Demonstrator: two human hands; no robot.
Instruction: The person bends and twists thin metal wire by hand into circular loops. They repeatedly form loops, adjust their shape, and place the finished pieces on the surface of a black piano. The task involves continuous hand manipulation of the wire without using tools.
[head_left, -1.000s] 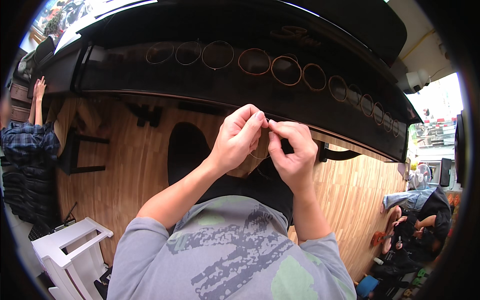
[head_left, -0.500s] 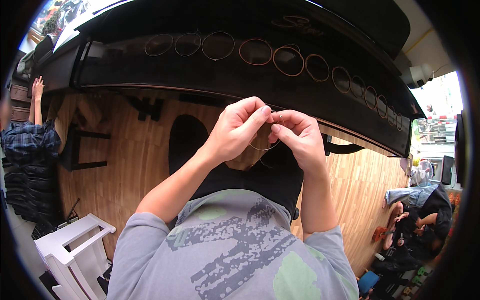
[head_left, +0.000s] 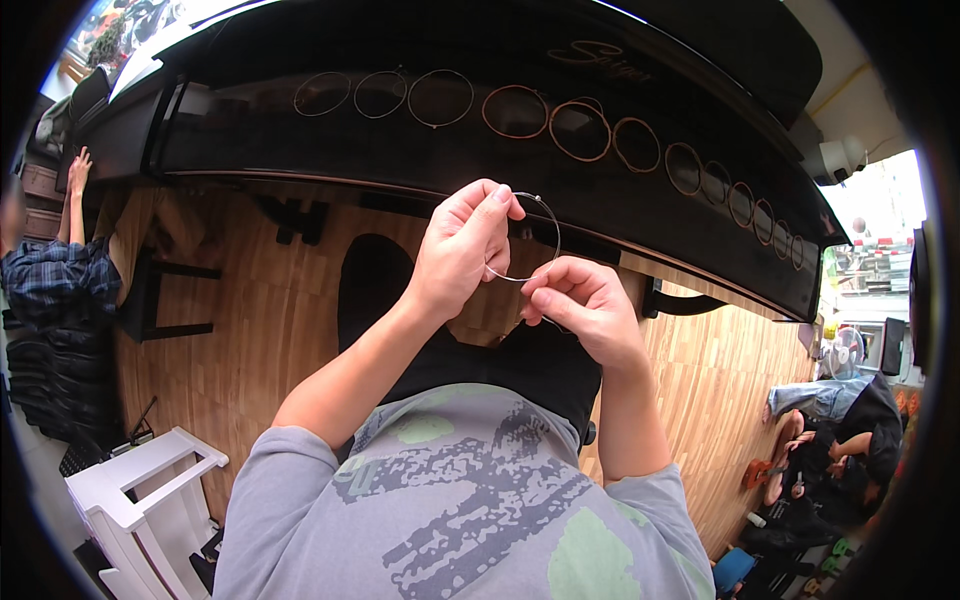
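Observation:
My left hand (head_left: 466,245) pinches one side of a coiled silvery instrument string (head_left: 558,236), thumb against index finger. The loop stands out to the right of that hand, and a small ball-like end shows on its upper part. At the lower right of the loop, my right hand (head_left: 590,308) pinches the wire between thumb and fingertips. Both hands are above my lap, just in front of the black piano (head_left: 330,150). On its glossy surface lies a row of coiled strings: a silvery coil (head_left: 441,126) toward the left, a copper-coloured coil (head_left: 606,142) in the middle, and several more to the right.
A black stool (head_left: 180,270) and a person in a plaid shirt (head_left: 65,290) are at the left. A white wooden piece of furniture (head_left: 150,500) stands lower left. Another person (head_left: 850,430) in dark clothes sits at the right, near a fan (head_left: 845,348). The floor (head_left: 250,300) is wood.
My right hand has moved down and away from my left hand, to the loop's lower edge. The loop now shows more openly between the hands, and its ball end sits higher.

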